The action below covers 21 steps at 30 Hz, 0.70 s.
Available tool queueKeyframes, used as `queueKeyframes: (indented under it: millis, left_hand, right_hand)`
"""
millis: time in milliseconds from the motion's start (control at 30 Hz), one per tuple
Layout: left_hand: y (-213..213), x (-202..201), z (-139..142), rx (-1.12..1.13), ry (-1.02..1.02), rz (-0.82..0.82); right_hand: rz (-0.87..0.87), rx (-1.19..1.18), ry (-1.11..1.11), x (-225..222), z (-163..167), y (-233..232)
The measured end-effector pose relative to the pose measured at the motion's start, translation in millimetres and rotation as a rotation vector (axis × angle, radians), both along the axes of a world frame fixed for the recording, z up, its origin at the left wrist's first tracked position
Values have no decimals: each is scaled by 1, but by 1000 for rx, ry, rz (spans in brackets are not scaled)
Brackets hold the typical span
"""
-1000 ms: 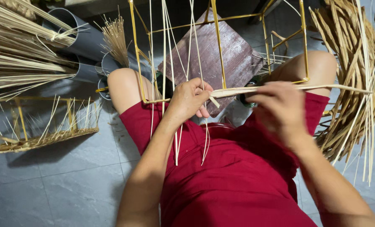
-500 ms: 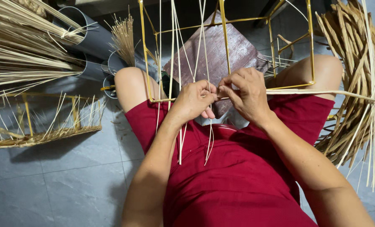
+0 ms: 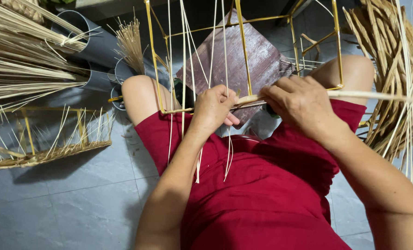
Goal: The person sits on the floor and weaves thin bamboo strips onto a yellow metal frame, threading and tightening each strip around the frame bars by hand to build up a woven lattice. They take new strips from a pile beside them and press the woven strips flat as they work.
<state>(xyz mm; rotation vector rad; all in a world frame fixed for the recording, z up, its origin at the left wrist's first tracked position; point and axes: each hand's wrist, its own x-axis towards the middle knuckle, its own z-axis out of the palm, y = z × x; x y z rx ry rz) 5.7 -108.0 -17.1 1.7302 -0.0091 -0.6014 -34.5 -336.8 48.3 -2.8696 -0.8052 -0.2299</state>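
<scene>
The reed strip (image 3: 373,95), pale and flat, ran level across the middle of the frame, from the left hand out past the right edge. It lay along the lower bar of a yellow wire frame (image 3: 243,46) that stood on the person's lap and rose to the top of the frame. The left hand (image 3: 213,106), at centre, was closed around the strip's near end where it met the frame's bar, fingers curled under and thumb on top. The right hand (image 3: 301,104), just right of centre, was closed over the strip too, knuckles up, with the strip coming out from under it toward the right. The two hands were near each other but apart. Thin upright reeds (image 3: 184,69) ran down the frame, and their loose ends hung over the red shorts (image 3: 262,194). A dark wooden board (image 3: 257,55) lay behind the frame. In the upper left, grey tubes (image 3: 95,44) held bundles of reeds (image 3: 26,55). Below them, at the left edge, a half-woven frame (image 3: 44,139) sat on the grey tiled floor (image 3: 67,203). A heap of loose reeds (image 3: 391,69) filled the right edge.
</scene>
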Motion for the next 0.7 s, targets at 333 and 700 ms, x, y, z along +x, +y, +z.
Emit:
queueKeyframes:
  millis: [333,700]
  left_hand:
    - [7,3,2,-49,52,-76]
    - [-5,4,4,143,33,-13]
  right_hand:
    - [157,-95,-160,59,12,26]
    - [-205,510,59,0,-19,24]
